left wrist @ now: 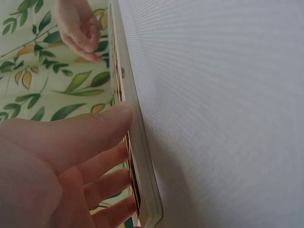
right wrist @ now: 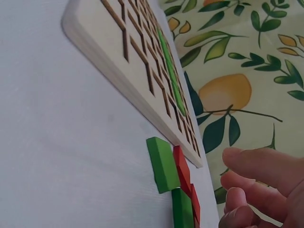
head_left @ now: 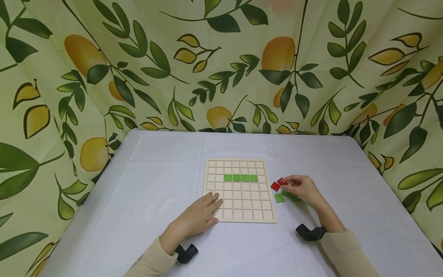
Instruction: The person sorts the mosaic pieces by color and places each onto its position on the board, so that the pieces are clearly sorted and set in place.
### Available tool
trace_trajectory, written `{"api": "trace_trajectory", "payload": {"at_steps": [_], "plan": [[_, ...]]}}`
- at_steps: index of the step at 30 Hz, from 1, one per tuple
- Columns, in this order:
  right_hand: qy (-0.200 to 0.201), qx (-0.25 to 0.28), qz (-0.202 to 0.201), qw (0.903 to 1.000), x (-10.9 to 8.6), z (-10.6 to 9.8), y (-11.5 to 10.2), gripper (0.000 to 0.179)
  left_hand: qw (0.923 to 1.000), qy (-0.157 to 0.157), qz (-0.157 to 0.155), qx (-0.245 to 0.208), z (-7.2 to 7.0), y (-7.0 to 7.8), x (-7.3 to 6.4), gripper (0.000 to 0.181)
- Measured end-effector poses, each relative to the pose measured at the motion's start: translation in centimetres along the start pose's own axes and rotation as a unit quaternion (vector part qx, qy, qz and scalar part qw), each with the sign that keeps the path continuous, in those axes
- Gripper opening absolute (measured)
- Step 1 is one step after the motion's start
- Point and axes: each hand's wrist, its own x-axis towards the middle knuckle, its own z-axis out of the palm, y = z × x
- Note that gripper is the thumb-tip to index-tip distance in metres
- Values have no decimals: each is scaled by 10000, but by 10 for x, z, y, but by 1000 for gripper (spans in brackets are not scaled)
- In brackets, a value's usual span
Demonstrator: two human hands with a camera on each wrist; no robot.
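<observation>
My left hand [head_left: 197,213] lies with fingers spread over the lower left of a pale wooden grid board [head_left: 238,220]. Its thumb [left wrist: 90,137] rests along the board's near edge in the left wrist view. Four green square tiles, one of them a green tile [head_left: 237,177], sit side by side in one row of the grid. Over a small pile right of the board hovers my right hand [head_left: 304,189], fingers bent and thumb apart from them, with nothing visible between. Beside it lie a red tile [head_left: 275,186] and a loose green tile [head_left: 279,198]; the hand partly covers other tiles.
A white cloth [head_left: 166,169] covers the table. Behind and beside it hangs a curtain [head_left: 221,77] printed with leaves and fruit. Black curved devices are on both wrists, a left device [head_left: 187,254] and a right device [head_left: 310,232].
</observation>
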Motion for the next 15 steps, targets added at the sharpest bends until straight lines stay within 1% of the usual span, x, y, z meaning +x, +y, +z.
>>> {"api": "trace_trajectory", "payload": {"at_steps": [8, 15], "plan": [[-40, -443, 37, 9990, 3, 8, 0, 34, 10000, 29, 25, 31, 0, 0, 1, 54], [-94, -460, 95, 9989, 6, 12, 2, 34, 10000, -3, -8, 69, 1, 0, 1, 54]]}}
